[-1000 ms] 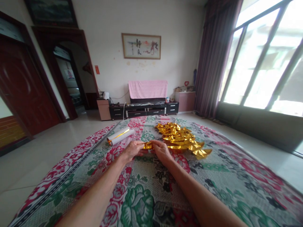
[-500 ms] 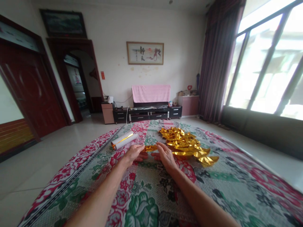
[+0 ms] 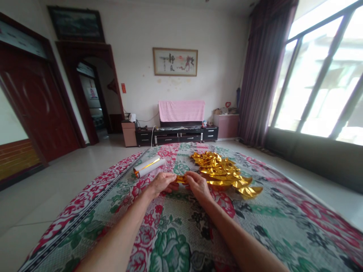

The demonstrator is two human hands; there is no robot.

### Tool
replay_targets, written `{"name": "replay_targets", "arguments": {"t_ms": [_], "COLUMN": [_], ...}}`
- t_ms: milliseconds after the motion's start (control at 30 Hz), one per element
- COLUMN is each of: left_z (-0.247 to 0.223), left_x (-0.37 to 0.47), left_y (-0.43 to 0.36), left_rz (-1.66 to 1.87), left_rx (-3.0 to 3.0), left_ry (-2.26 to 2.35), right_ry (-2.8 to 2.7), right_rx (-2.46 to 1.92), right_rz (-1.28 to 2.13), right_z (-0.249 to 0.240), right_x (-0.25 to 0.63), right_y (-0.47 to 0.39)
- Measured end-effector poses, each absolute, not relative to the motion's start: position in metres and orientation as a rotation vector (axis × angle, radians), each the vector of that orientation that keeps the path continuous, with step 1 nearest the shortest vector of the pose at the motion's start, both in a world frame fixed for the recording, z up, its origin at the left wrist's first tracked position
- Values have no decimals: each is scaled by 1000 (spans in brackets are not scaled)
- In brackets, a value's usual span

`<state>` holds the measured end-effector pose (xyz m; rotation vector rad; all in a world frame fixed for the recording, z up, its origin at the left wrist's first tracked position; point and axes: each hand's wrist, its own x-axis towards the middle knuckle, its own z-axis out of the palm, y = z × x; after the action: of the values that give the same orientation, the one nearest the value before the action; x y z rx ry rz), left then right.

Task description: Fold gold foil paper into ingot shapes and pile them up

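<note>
A small folded piece of gold foil paper (image 3: 180,179) stretches between my two hands, just above the flowered cloth (image 3: 170,211). My left hand (image 3: 163,184) pinches its left end between thumb and fingers. At the other end, my right hand (image 3: 197,185) closes on it the same way. Right behind my right hand lies a heap of shiny folded gold foil pieces (image 3: 224,172), pointed at their ends. Beyond my left hand rests a roll of white-backed sheets (image 3: 149,166) with gold showing along it and at its near end.
The cloth covers a wide rounded surface. Against the far wall stands a low black cabinet (image 3: 170,139) with a pink towel (image 3: 181,111) draped over something on it. A window (image 3: 317,83) and a purple curtain (image 3: 258,75) are at the right, a red door (image 3: 34,102) at the left.
My right hand's fingers, spread more loosely before, have closed on the foil's right end. My left hand has shifted slightly right, and the hands are closer together.
</note>
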<state>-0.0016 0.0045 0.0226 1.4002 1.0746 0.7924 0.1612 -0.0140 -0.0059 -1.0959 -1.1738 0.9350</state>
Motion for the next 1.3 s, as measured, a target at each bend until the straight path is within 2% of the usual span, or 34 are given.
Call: {"name": "replay_targets", "arguments": {"t_ms": [1300], "left_z": [14], "left_x": [-1], "left_y": [7], "left_rz": [836], "left_rx": [1295], "left_ry": [925], "right_ry": [-1233], "right_rx": [-1062], "right_rz": [898], "right_z": [-12], "right_x": [161], "right_y": [-11]}}
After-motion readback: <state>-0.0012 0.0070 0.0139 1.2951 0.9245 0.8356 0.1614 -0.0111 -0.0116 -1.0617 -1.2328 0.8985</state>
